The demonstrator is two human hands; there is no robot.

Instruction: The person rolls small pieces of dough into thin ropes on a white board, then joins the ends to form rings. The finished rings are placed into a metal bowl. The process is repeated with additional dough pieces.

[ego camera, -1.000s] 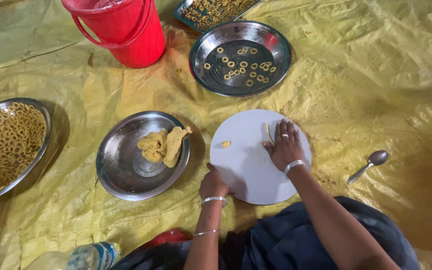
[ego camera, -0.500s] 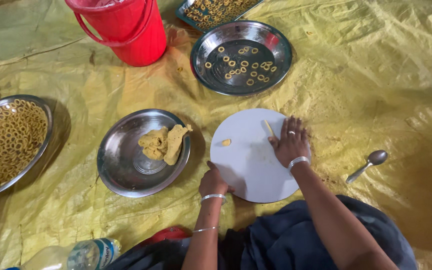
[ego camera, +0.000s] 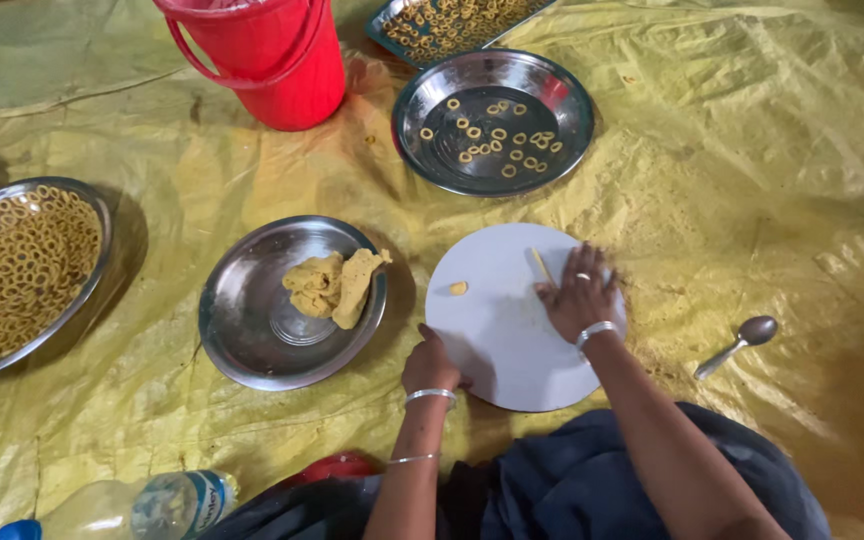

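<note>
Down near the person's lap, the left hand [ego camera: 430,366] gripped the near edge of the round white board [ego camera: 507,340]. Just past it, the right hand [ego camera: 578,295] lay flat and open on the board, pressing a thin dough strip [ego camera: 542,266]. A small dough bit [ego camera: 459,288] sat beside it. Farther left, a steel plate [ego camera: 252,325] held the dough lump [ego camera: 335,287]. Farthest off, another steel plate [ego camera: 562,130] held little dough rings [ego camera: 492,132].

Soft, even daylight fills the scene, brightest at the upper right, where the yellow tarp [ego camera: 772,180] shines with pale glare. The steel plates [ego camera: 252,330] show blurred reflections. Shadows are gentle, falling leftward beside plates and the red bucket [ego camera: 272,60]. Focus is fairly sharp; corners darken slightly.
</note>
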